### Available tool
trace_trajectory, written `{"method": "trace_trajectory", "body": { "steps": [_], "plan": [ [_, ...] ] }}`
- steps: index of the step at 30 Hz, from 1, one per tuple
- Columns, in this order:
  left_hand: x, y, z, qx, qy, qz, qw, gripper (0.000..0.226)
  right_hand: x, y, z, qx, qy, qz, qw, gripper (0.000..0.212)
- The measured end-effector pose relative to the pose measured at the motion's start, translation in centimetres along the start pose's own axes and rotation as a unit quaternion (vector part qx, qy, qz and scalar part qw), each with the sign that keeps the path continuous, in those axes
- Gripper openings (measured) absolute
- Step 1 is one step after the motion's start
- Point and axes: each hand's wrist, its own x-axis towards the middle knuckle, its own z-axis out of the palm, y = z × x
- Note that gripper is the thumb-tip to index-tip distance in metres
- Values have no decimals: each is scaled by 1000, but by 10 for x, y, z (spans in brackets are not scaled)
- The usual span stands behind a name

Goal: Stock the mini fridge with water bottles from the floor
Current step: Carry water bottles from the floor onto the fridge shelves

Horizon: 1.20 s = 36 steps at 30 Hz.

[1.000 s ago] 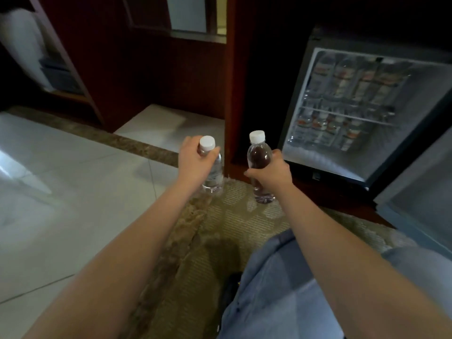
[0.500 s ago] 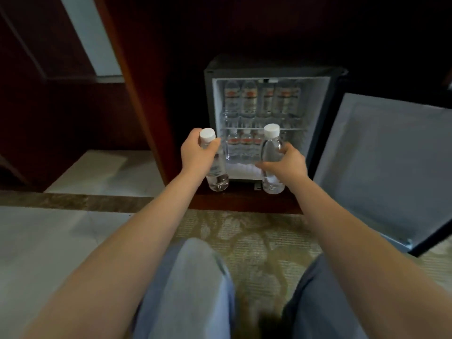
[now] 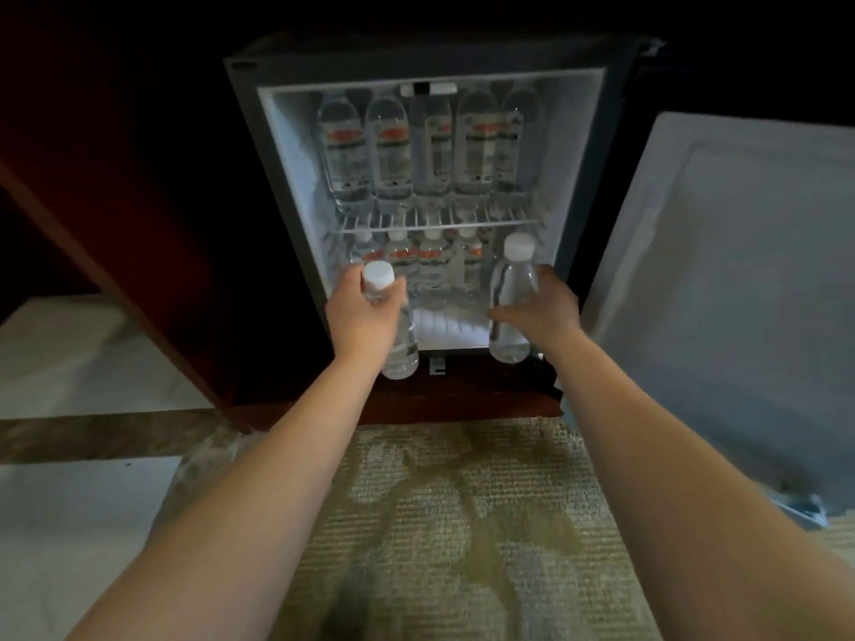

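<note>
The mini fridge (image 3: pixel 287 187) stands open inside a dark wooden cabinet, lit white inside. My left hand (image 3: pixel 363 316) grips a clear water bottle with a white cap (image 3: pixel 401 349) upright at the left front of the fridge's mouth. My right hand (image 3: pixel 541 307) holds a second white-capped bottle (image 3: pixel 511 289) upright at the right front of the lower compartment. Several labelled bottles fill the wire shelf (image 3: pixel 435 222) above, and several more stand at the back of the lower compartment (image 3: pixel 435 266).
The fridge door (image 3: pixel 731 293) is swung open to the right, close beside my right forearm. A dark wood cabinet panel (image 3: pixel 152 252) flanks the fridge on the left. A patterned beige rug (image 3: pixel 439 525) lies below, with pale floor tiles (image 3: pixel 69 525) to the left.
The view has closed in on the fridge. Both hands have carried their bottles forward, from in front of the cabinet to the mouth of the lower compartment.
</note>
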Motion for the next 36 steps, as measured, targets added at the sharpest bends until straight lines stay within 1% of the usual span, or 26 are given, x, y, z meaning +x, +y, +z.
{"method": "trace_trajectory", "body": {
  "steps": [3,5,7,11,12,14,18,24,28,32,34,36],
  "plan": [
    [16,-25,19,12,-21,10,1000,27,30,25,20,15,-2,38,999,80],
    [26,-42,28,15,-26,19,999,23,48,36,32,10,11,53,998,78],
    [34,-56,36,13,-26,19,999,21,63,39,45,13,42,51,998,72],
    [39,-75,50,24,-12,29,999,25,93,29,67,28,133,35,990,53],
    [39,-78,53,24,-10,34,999,25,103,27,73,32,157,36,986,50],
    [42,-84,56,11,-8,31,999,22,119,24,82,29,181,52,982,51],
    [48,-87,56,-6,-26,35,999,20,139,35,95,-3,165,87,982,59],
    [52,-81,57,-17,-28,46,998,20,154,40,110,-23,174,61,983,57],
    [52,-79,58,-29,-33,28,999,21,154,47,112,-32,166,77,983,63],
    [50,-77,57,-28,-37,35,998,20,145,61,120,-84,153,114,978,52],
    [48,-78,56,-24,-35,36,998,20,139,72,123,-75,166,133,974,54],
    [48,-80,55,-21,-40,35,998,20,144,86,130,-8,168,165,972,55]
  ]
}}
